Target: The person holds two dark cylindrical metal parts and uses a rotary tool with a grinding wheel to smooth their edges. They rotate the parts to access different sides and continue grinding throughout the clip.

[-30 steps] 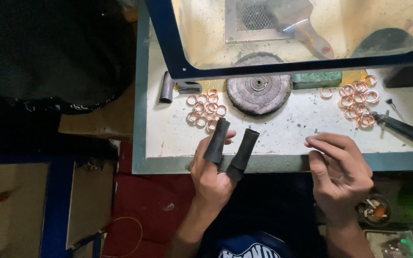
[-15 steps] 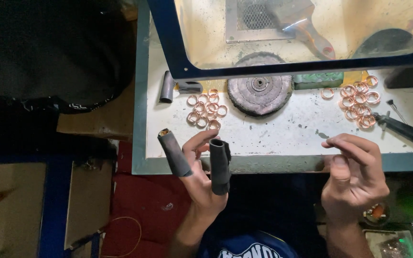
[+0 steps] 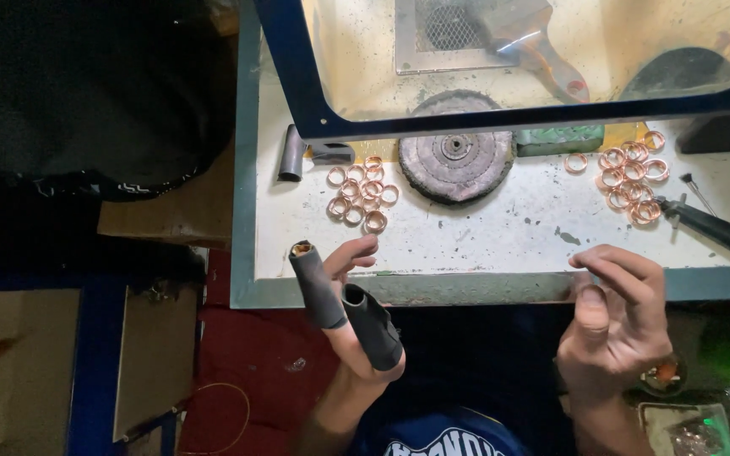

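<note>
My left hand [image 3: 350,297] is raised over the front edge of the white bench [image 3: 500,241], palm up. Two of its fingers wear dark rubber sleeves [image 3: 344,308] that stick out apart, one with a brownish open tip. It grips nothing. A pile of several copper rings [image 3: 361,192] lies on the bench just beyond its fingertips. My right hand [image 3: 618,317] hovers at the front edge on the right, fingers loosely curled, thumb up, with nothing visible in it. A second pile of copper rings [image 3: 631,173] lies beyond it.
A round grey buffing wheel [image 3: 455,157] sits mid-bench under a blue-framed clear shield [image 3: 500,114]. A short grey tube [image 3: 291,154] lies at the left, a dark-handled tool [image 3: 716,232] at the right. A red cloth [image 3: 264,355] lies below the bench.
My left hand has turned so the two sleeved fingers swing left and spread apart. My right hand has drawn back from the bench edge and its fingers have curled.
</note>
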